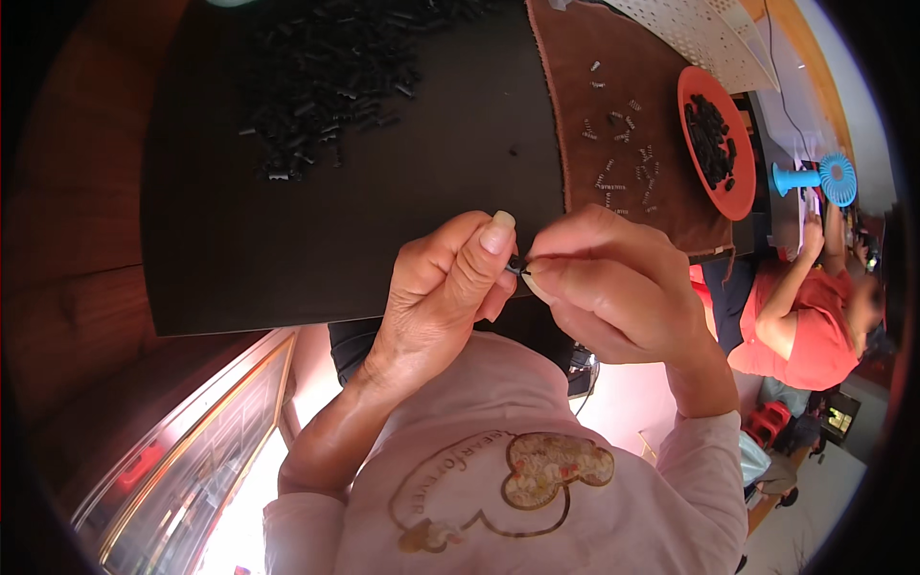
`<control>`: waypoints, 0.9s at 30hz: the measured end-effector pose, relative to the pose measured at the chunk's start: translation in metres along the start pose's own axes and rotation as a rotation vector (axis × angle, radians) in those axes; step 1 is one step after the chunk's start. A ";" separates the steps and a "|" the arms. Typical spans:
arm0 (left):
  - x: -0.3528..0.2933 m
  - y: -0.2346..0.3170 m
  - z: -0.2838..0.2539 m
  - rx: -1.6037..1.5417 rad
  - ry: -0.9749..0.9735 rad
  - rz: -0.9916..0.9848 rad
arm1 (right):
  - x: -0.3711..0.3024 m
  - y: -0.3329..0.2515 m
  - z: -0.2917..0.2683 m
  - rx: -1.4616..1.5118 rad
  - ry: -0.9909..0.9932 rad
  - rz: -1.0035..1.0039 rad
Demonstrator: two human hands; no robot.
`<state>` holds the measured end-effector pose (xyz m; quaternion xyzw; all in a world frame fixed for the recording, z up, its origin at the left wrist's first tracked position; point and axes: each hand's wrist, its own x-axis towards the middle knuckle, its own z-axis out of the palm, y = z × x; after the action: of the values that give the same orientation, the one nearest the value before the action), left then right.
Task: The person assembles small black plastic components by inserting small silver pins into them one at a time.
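Above the near edge of the dark table, my left hand (446, 273) and my right hand (618, 287) meet at the fingertips. Between them is a small black part (515, 267), mostly hidden by the fingers. My left thumb and fingers close around one end of it. The right thumb and forefinger pinch at its other end; whether a second tiny piece is there I cannot make out. Beyond my right hand, several small metal coil springs (648, 165) lie scattered on a brown cloth (676, 206).
A heap of short black pieces (326, 81) spreads over the far left of the dark table (460, 125). On the cloth's right side, an orange-red dish (742, 182) holds more black pieces. Farther right are a blue fan (837, 179) and another person in a red top (791, 335).
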<state>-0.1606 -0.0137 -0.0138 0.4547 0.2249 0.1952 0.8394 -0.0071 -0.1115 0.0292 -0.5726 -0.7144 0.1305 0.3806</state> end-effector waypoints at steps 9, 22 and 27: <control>0.000 -0.005 -0.004 -0.099 0.051 -0.062 | -0.007 0.006 0.015 -0.038 0.103 -0.062; -0.002 -0.006 -0.007 -0.073 -0.042 0.002 | 0.006 0.005 -0.006 0.052 -0.078 0.118; -0.002 -0.005 -0.012 -0.095 -0.056 -0.041 | 0.014 0.010 -0.001 -0.017 -0.141 0.033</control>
<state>-0.1684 -0.0088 -0.0237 0.4151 0.2010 0.1756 0.8698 0.0000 -0.0957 0.0290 -0.5769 -0.7310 0.1705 0.3222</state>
